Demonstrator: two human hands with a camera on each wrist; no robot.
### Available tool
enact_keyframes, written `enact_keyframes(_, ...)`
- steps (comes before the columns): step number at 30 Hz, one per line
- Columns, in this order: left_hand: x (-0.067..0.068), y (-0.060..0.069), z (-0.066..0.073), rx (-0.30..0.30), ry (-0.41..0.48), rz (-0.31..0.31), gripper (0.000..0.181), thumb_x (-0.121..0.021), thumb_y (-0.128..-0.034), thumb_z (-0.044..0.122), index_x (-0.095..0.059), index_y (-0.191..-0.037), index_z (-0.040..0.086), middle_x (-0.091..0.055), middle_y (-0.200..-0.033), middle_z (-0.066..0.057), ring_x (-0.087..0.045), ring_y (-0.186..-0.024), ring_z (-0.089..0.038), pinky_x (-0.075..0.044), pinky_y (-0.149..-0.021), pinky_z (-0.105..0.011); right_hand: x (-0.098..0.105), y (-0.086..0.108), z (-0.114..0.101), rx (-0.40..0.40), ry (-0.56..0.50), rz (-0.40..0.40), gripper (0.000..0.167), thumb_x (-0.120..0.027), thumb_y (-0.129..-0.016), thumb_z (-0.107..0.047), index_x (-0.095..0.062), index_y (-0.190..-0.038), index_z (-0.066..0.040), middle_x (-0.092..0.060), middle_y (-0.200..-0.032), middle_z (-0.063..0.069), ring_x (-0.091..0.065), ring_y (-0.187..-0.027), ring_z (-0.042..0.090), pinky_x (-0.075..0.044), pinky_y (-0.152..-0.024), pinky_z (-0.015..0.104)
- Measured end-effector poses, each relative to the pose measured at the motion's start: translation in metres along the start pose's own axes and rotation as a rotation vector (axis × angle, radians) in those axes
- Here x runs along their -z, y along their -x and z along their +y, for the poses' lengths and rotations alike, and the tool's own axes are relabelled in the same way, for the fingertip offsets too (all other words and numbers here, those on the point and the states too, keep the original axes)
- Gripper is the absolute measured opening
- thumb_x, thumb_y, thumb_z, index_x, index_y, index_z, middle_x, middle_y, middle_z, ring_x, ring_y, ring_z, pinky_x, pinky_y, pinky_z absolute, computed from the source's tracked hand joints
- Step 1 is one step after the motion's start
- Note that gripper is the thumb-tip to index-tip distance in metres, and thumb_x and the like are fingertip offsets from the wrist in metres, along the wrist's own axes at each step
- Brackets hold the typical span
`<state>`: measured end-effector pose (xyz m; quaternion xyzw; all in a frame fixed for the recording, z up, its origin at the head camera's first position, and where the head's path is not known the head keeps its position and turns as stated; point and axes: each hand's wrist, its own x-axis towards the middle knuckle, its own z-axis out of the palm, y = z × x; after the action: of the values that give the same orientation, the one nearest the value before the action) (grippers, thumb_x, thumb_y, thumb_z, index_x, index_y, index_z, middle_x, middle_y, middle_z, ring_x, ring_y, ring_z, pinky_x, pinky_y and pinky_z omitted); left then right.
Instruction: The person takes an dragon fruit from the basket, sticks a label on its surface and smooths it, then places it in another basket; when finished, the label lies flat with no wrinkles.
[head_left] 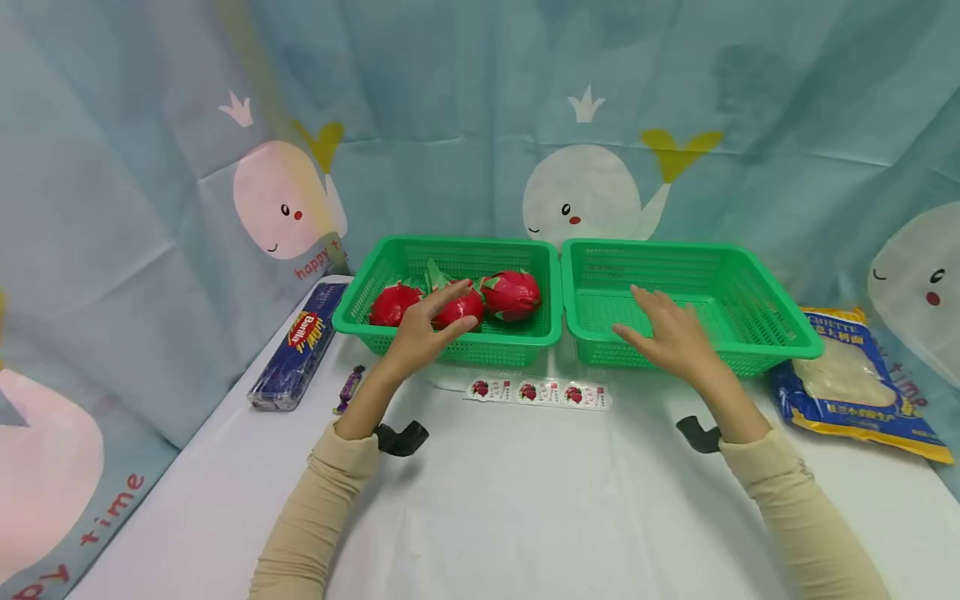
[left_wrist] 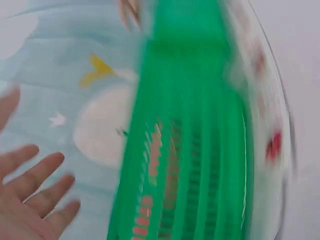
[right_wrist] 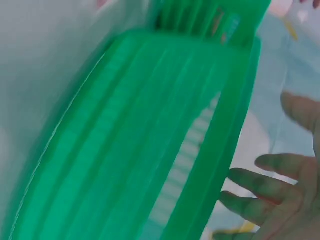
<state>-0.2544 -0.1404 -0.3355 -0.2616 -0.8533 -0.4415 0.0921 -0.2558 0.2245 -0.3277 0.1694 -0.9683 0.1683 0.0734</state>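
In the head view, two green plastic baskets stand side by side. The left basket (head_left: 465, 242) holds red dragon fruits (head_left: 512, 296) with green scales. Bare floor shows in the right basket (head_left: 697, 335). My left hand (head_left: 423, 333) hovers over the left basket's near rim, fingers spread, partly hiding the fruit; nothing is in its grasp. Above the near rim of the right basket is my right hand (head_left: 670, 335), its fingers extended and holding nothing. Both wrist views show a spread left hand (left_wrist: 35, 200) and right hand (right_wrist: 280, 195) beside blurred basket walls.
A strip of dragon fruit labels (head_left: 538, 393) lies before the baskets. To the left are a blue Barilla pasta box (head_left: 300, 346) and a purple wrapped candy (head_left: 349, 388). A blue and yellow pasta bag (head_left: 855, 379) lies at right. A whale-print curtain (head_left: 450, 125) hangs behind.
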Motion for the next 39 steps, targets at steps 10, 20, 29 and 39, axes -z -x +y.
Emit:
enact_keyframes(10,-0.01,0.037,-0.027,0.575,0.742,-0.078,0.048,-0.052,-0.0941,0.027,-0.049,-0.125,-0.01,-0.069,-0.104,-0.01,-0.067,-0.095,-0.018,-0.046,-0.092,-0.039,-0.04,-0.095,-0.074,0.107,-0.173,-0.115,0.071,-0.057,-0.09,-0.033,-0.025,-0.142,0.005,-0.05,-0.127,0.028,-0.048,-0.117,0.04,-0.04,-0.098,0.051)
enact_keyframes(20,-0.028,0.043,-0.042,0.587,1.02,0.373,0.025,-0.054,-0.0927,0.024,-0.056,-0.095,0.0,-0.071,-0.079,-0.001,-0.069,-0.079,-0.011,-0.054,-0.076,-0.024,-0.075,-0.144,-0.082,0.016,-0.046,-0.093,0.068,-0.065,-0.081,-0.044,-0.047,-0.123,0.006,-0.056,-0.111,0.024,-0.053,-0.102,0.038,-0.042,-0.091,0.048)
enact_keyframes(29,-0.027,0.039,-0.04,0.588,1.029,0.406,0.022,-0.052,-0.0939,0.022,-0.055,-0.093,0.0,-0.071,-0.078,-0.002,-0.07,-0.078,-0.012,-0.05,-0.082,-0.03,-0.087,-0.158,-0.099,-0.021,0.145,-0.095,0.067,-0.07,-0.075,-0.05,-0.053,-0.107,0.006,-0.06,-0.103,0.022,-0.057,-0.095,0.037,-0.045,-0.088,0.046)
enact_keyframes(39,-0.03,0.038,-0.041,0.557,1.036,0.409,0.02,-0.051,-0.0949,0.02,-0.054,-0.09,0.001,-0.071,-0.077,-0.001,-0.069,-0.076,-0.01,-0.054,-0.075,-0.024,-0.093,-0.166,-0.097,-0.073,-0.151,-0.091,0.067,-0.076,-0.073,-0.033,-0.049,-0.116,0.01,-0.056,-0.111,0.026,-0.052,-0.102,0.04,-0.047,-0.086,0.047)
